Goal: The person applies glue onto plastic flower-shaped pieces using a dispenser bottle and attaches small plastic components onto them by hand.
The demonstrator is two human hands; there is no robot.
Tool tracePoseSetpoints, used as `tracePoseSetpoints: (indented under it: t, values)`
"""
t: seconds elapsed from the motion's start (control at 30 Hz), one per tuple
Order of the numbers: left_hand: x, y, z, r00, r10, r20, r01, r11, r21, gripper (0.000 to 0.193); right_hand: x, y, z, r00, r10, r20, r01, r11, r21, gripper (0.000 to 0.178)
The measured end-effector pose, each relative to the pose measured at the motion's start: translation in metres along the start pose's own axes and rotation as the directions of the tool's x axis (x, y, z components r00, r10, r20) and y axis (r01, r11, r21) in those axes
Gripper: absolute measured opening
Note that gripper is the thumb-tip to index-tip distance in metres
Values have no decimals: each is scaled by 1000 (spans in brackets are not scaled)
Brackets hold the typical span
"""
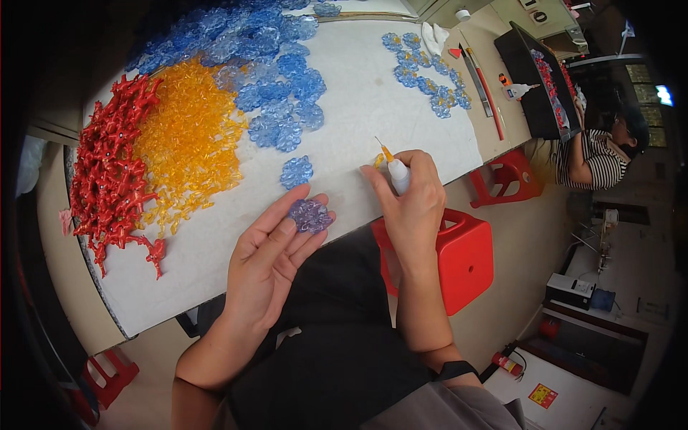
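Between the thumb and fingers of my left hand point(269, 251) is a translucent purple-blue flower-shaped piece point(311, 216). My right hand point(412, 204) grips a small white needle-tip glue bottle point(398, 175), its thin needle pointing up and away from me. A small yellow piece point(378, 160) shows by the right thumb tip; whether it is held or lies on the table I cannot tell. One loose blue flower piece point(297, 172) rests on the white table covering point(351, 93) just beyond my left fingertips. The needle and the flower piece are apart.
Left on the table are red branching figures point(115, 158), yellow pieces point(190, 136) and piled blue flowers point(279, 100). Blue flowers with yellow centres point(430, 79) lie far right, near a red stick point(487, 97) and black bin point(534, 86). Red stools point(462, 258) stand below; another person point(602, 154) sits right.
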State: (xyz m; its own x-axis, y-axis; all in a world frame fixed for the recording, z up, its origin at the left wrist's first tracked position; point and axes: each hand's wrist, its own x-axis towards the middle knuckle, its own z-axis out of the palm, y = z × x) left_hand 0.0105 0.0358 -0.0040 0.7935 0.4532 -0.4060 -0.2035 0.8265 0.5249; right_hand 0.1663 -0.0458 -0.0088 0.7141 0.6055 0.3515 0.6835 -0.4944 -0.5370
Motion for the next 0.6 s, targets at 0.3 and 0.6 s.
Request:
tracePoseSetpoints:
  t: [0.3, 0.6]
  values:
    - [1, 3, -3, 1000, 3, 30, -2, 1000, -31, 41, 9, 1, -13, 972, 165, 167, -176, 983, 55, 12]
    - [-2, 1, -3, 997, -29, 69, 32, 999, -31, 40, -22, -2, -25, 888, 321, 329, -459, 584, 670, 10]
